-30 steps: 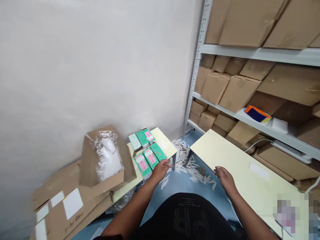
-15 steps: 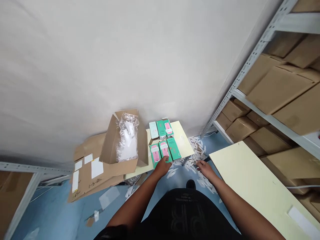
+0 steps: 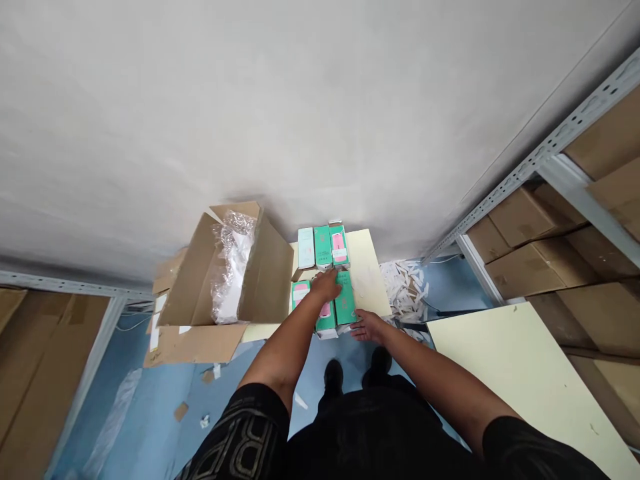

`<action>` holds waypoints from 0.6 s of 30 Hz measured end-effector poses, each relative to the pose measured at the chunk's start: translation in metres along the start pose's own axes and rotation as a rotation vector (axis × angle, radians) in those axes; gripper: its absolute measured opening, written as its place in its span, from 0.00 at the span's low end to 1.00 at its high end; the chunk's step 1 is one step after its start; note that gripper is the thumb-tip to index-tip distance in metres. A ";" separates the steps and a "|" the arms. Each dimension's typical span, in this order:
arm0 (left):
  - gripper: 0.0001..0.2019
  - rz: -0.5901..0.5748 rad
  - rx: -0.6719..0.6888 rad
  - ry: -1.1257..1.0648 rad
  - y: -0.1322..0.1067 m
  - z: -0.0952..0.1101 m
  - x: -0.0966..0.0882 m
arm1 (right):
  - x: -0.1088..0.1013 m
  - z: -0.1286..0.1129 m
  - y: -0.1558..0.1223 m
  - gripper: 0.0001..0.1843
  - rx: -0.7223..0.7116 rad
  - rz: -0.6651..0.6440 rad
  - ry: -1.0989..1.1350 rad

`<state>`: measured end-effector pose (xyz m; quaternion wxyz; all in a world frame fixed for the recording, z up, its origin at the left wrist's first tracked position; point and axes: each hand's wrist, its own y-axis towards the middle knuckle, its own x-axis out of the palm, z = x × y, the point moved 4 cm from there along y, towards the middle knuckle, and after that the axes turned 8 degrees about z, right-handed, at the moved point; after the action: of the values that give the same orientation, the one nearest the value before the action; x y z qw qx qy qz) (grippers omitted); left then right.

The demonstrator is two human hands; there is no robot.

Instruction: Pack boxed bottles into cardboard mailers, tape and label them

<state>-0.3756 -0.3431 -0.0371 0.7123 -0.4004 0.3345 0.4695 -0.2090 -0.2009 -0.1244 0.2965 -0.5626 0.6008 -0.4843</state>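
Two rows of small boxes lie on a pale yellow table by the wall. In the near row, my left hand [image 3: 326, 285] reaches over a green box with a pink window [image 3: 326, 323], partly covering it. Its fingertips lie near the upper left edge of a plain green box [image 3: 345, 303]; thumb and fingers are apart. At that green box's lower right corner is my right hand [image 3: 369, 327], fingers stretched out and thumb touching the edge. Another pink-windowed box [image 3: 300, 291] sits left. The far row holds a pale box [image 3: 306, 248], a green box [image 3: 323, 245] and a pink-windowed box [image 3: 339, 245].
An open carton [image 3: 273, 283] with bubble wrap [image 3: 230, 250] stands left of the small boxes. Flattened cardboard [image 3: 200, 347] lies under it. White scraps [image 3: 404, 290] litter the floor. A second yellow table [image 3: 505, 360] is at right, before shelves of cartons [image 3: 565, 270].
My left hand has moved farther over the near row. My right hand has come left from above the floor to the plain green box. The view has shifted.
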 end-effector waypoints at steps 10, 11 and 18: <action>0.28 0.069 0.062 0.030 -0.004 0.014 -0.007 | 0.009 -0.008 -0.005 0.18 -0.003 0.050 0.087; 0.26 0.104 0.084 -0.009 -0.008 0.017 -0.012 | 0.010 -0.010 -0.010 0.18 -0.022 0.056 0.106; 0.22 0.396 0.254 -0.301 -0.055 0.038 -0.057 | 0.027 -0.022 -0.044 0.18 -0.250 0.156 0.354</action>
<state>-0.3396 -0.3458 0.0430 0.6929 -0.1604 0.3529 0.6080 -0.2168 -0.2171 -0.0716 0.1510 -0.4531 0.7405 -0.4728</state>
